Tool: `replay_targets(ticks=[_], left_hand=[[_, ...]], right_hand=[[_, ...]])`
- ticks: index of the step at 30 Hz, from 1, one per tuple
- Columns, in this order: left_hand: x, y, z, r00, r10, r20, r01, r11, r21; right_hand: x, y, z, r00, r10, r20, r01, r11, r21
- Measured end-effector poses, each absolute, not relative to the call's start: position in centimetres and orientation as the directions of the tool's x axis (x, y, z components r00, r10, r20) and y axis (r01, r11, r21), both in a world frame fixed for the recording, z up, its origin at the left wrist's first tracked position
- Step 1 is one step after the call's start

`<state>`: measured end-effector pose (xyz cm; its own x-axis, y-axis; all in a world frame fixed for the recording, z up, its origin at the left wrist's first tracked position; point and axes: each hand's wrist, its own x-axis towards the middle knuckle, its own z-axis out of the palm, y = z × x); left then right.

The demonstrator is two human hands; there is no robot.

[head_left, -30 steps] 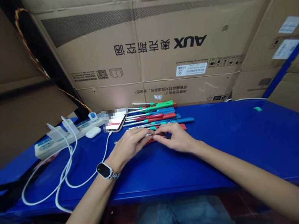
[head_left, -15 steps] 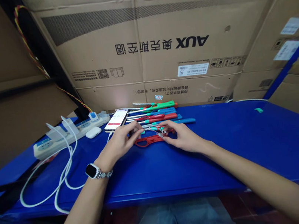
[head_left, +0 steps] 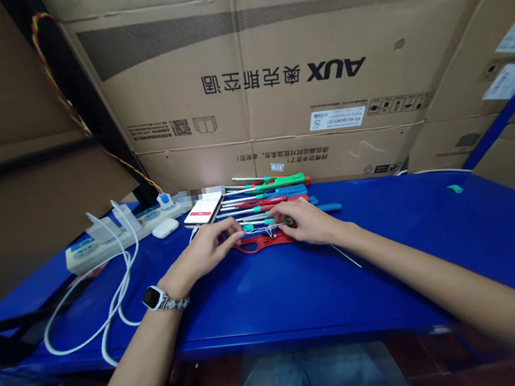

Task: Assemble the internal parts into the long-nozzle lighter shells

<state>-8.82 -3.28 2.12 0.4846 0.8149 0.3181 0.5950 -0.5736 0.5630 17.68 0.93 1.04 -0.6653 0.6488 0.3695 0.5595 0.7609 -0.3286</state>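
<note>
A flat red plastic shell [head_left: 261,243] lies on the blue table [head_left: 391,244], with small wires and metal parts on it. My left hand [head_left: 210,246] rests on the shell's left end, fingers curled and pinching there. My right hand [head_left: 305,221] presses on its right end, fingers bent over the wires. Just behind lie several long tools [head_left: 272,194] with green, red and blue handles and thin metal shafts, side by side. A watch [head_left: 156,297] sits on my left wrist.
A phone [head_left: 202,209] lies left of the tools, its cable running off. A white power strip [head_left: 118,233] with plugs and looping white cables, and a white earbud case [head_left: 165,228], sit at the left. Large cardboard boxes [head_left: 269,75] wall the back. A small teal piece [head_left: 455,189] lies right.
My hands have parted along the red shell, the left sliding left and the right moving to its right end. The shell now shows between them. The view has shifted slightly.
</note>
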Motion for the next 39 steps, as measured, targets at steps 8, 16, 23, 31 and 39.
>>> replay_targets(ticks=[8, 16, 23, 31, 39], left_hand=[[-8.8, -3.2, 1.7, 0.454, 0.81, 0.371, 0.57, -0.584, 0.577], [-8.7, -3.3, 1.7, 0.44, 0.818, 0.371, 0.554, -0.572, 0.605], [-9.3, -3.1, 1.6, 0.423, 0.842, 0.335, 0.596, -0.537, 0.597], [-9.2, -3.0, 1.7, 0.45, 0.844, 0.292, 0.564, -0.522, 0.64], [-8.9, -3.6, 2.2, 0.368, 0.846, 0.386, 0.452, -0.526, 0.721]], right_hand=[[16.8, -1.4, 0.6, -0.622, 0.607, 0.495, 0.592, 0.778, -0.211], [16.1, -1.8, -0.4, -0.626, 0.641, 0.444, 0.626, 0.753, -0.202], [16.0, -1.7, -0.3, -0.582, 0.64, 0.502, 0.567, 0.762, -0.314], [16.0, -0.8, -0.4, -0.48, 0.69, 0.541, 0.488, 0.723, -0.489], [15.5, 1.6, -0.4, -0.536, 0.679, 0.502, 0.401, 0.727, -0.557]])
